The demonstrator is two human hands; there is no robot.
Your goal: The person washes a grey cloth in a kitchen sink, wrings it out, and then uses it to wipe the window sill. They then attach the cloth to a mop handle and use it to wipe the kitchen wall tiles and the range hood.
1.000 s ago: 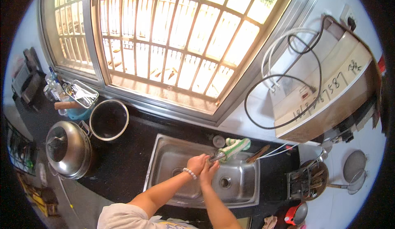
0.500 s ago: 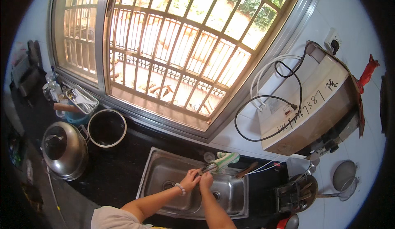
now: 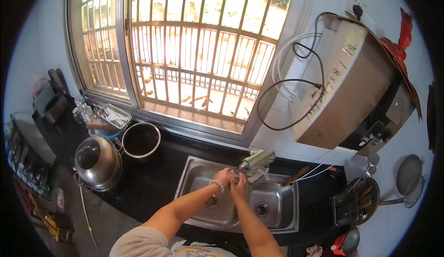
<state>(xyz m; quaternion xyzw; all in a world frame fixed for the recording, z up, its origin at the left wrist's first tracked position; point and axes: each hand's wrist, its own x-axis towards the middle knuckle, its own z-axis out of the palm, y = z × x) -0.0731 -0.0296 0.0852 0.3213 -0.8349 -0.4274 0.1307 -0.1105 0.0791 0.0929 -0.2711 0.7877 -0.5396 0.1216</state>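
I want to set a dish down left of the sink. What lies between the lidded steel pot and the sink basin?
In the head view, only bare black countertop lies between the lidded steel pot and the sink basin; the open pot stands further back.

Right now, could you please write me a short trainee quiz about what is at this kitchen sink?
1. True or false: both hands are held together under the faucet over the sink.
2. Which wrist wears a beaded bracelet? A) left B) right
3. Fill in: a green and white ____ is draped over the faucet.

Key
1. True: left hand and right hand meet there.
2. A.
3. Cloth.
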